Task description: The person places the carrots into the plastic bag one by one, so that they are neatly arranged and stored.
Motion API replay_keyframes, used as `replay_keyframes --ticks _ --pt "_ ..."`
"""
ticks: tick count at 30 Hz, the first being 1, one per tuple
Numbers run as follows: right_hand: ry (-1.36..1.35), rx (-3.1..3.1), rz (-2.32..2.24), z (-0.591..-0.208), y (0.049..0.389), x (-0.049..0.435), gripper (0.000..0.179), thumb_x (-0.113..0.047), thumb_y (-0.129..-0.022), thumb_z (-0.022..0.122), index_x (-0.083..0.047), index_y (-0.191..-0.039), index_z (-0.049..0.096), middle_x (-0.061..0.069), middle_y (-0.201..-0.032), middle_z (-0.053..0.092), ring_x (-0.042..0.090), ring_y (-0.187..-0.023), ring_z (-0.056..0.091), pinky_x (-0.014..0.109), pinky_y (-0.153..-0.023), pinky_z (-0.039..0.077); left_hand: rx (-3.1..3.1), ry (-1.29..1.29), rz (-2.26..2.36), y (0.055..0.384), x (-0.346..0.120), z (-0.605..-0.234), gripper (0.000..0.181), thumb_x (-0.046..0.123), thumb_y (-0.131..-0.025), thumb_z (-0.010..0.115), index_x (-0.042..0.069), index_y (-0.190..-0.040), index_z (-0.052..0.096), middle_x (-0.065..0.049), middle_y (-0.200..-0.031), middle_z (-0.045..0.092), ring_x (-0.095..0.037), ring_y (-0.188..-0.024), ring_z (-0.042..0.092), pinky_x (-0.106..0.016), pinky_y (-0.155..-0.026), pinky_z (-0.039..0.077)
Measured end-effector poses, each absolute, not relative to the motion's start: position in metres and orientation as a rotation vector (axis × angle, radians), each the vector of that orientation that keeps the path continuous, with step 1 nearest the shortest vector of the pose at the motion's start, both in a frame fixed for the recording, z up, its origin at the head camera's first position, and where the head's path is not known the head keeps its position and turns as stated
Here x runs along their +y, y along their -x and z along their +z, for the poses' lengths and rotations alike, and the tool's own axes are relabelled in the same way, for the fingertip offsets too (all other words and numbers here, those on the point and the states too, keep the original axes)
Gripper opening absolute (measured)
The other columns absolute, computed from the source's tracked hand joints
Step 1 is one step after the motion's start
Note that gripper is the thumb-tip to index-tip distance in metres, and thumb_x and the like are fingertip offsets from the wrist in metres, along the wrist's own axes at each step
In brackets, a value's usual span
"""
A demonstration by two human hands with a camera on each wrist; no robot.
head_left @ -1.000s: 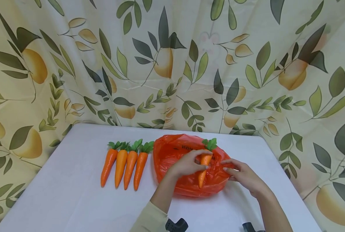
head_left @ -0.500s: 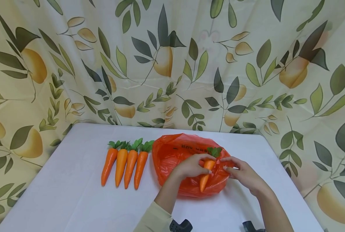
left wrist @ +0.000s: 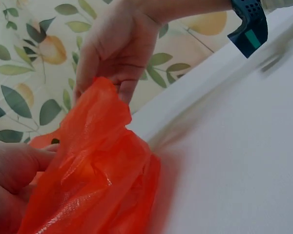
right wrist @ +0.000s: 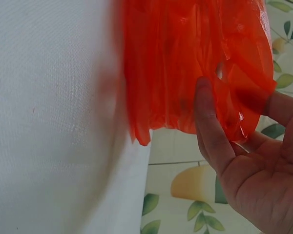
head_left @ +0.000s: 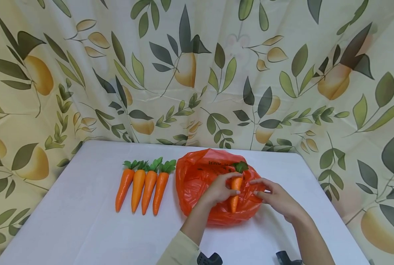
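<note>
My left hand (head_left: 219,190) pinches an orange carrot (head_left: 235,195) with green leaves (head_left: 240,166) between thumb and fingers. It holds the carrot leaves-up over the mouth of a red plastic bag (head_left: 191,184). At the bag's right side, my right hand (head_left: 277,198) grips the rim. In the right wrist view, the thumb and fingers of the right hand (right wrist: 263,168) pinch the thin red plastic bag (right wrist: 171,63). From the left wrist, the bag (left wrist: 97,170) hides the carrot's body and part of the left hand (left wrist: 12,180).
Several carrots (head_left: 138,191) lie side by side left of the bag, leaves toward the back. All rests on a white-covered table (head_left: 67,228). Behind it hangs a leaf-and-fruit patterned curtain (head_left: 197,92).
The left hand with the carrot first dipped lower and right toward the bag, then rose slightly and tilted the carrot more upright. The right hand stays at the bag's rim.
</note>
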State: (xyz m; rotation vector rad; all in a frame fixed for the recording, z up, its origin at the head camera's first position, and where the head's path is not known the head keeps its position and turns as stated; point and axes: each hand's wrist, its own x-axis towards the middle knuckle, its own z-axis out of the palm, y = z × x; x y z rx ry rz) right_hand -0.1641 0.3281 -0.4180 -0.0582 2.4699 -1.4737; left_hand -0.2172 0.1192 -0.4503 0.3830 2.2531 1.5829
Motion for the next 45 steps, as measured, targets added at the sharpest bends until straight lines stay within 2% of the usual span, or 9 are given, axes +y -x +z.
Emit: replay_keyframes --ticks 8,16,30,39,45 --pt "0.079 2.472 -1.466 -0.418 0.164 0.328 0.036 -0.012 -0.094 0.055 -0.006 -0.130 0.052 0.017 -0.135 0.044 0.031 -0.107 0.055 0.039 -0.082 0.052 2.280 -0.404 1.558 0.218 0.121 -0.461 0.055 0.010 -0.079 0.076 0.039 -0.122 0.061 0.007 -0.120 0.052 -0.018 -0.105 0.051 -0.034 -0.079 0.051" --pt "0.078 2.468 -1.466 -0.419 0.164 0.327 0.036 -0.011 -0.094 0.055 -0.005 -0.129 0.053 0.018 -0.134 0.045 0.030 -0.106 0.056 0.039 -0.083 0.051 2.263 -0.405 1.605 0.218 0.122 -0.466 0.053 0.002 -0.077 0.076 0.029 -0.121 0.064 0.000 -0.115 0.052 -0.015 -0.084 0.054 -0.025 -0.063 0.051" --pt "0.088 2.467 -1.463 -0.418 0.164 0.329 0.035 -0.010 -0.094 0.054 -0.005 -0.129 0.053 0.019 -0.136 0.043 0.030 -0.105 0.057 0.039 -0.083 0.051 2.246 -0.352 1.586 0.219 0.122 -0.469 0.051 0.004 -0.078 0.076 0.032 -0.119 0.065 0.001 -0.111 0.050 -0.016 -0.087 0.053 -0.026 -0.066 0.052" --pt "0.040 2.476 -1.446 -0.416 0.164 0.329 0.036 -0.012 -0.093 0.056 -0.007 -0.129 0.054 0.017 -0.135 0.044 0.030 -0.107 0.055 0.040 -0.083 0.051 2.327 -0.375 1.530 0.220 0.117 -0.458 0.050 0.012 -0.078 0.077 0.036 -0.120 0.063 -0.002 -0.117 0.049 -0.021 -0.101 0.051 -0.030 -0.072 0.052" --pt "0.023 2.476 -1.431 -0.414 0.164 0.329 0.037 -0.015 -0.094 0.057 -0.008 -0.130 0.053 0.017 -0.135 0.044 0.030 -0.107 0.053 0.040 -0.083 0.051 2.292 -0.364 1.579 0.218 0.111 -0.448 0.048 0.010 -0.080 0.075 0.034 -0.120 0.063 -0.005 -0.115 0.049 -0.018 -0.087 0.052 -0.027 -0.062 0.052"
